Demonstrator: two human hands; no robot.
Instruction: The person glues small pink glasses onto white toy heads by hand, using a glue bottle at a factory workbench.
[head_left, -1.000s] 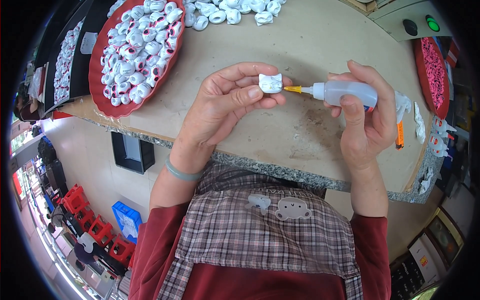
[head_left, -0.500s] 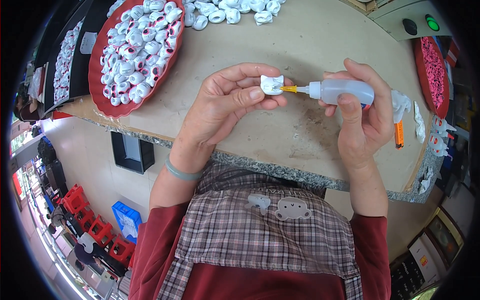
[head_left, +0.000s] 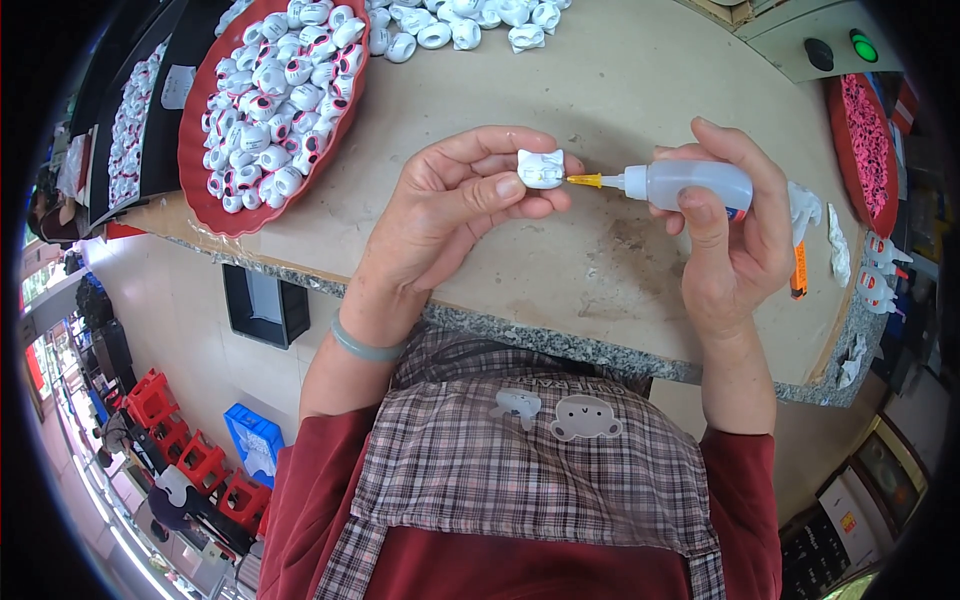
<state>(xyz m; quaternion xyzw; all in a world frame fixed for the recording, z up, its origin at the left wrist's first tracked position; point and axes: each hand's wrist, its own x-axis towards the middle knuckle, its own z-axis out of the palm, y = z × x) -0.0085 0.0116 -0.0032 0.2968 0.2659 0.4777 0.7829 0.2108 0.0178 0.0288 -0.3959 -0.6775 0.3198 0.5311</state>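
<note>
The left hand [head_left: 455,205] pinches a small white cat-shaped figure [head_left: 541,168] between thumb and fingertips, holding it up above the counter [head_left: 600,80]. The thumb lies along the figure's lower edge and the fingers curl over its top, so this grip is pressed tight on the piece. The right hand [head_left: 735,235] wraps around a small clear squeeze bottle [head_left: 690,185], thumb across its near side and fingers over the far side; that grip is closed on the bottle. The bottle lies nearly level, and its yellow nozzle [head_left: 585,181] points left, its tip touching or just short of the figure's right side; I cannot tell which.

Taking the figure as the landmark: far to its left sits a red tray [head_left: 205,205] heaped with white figures marked in pink and black. Beyond the figure, at the counter's far edge, lies a loose pile of plain white pieces [head_left: 450,25]. Well to its right stands a second red tray [head_left: 868,140] of small pink parts, with a green button [head_left: 862,45] beyond it. Just past the right hand lies an orange tool [head_left: 799,270]. A green bracelet [head_left: 362,345] circles the left wrist.
</note>
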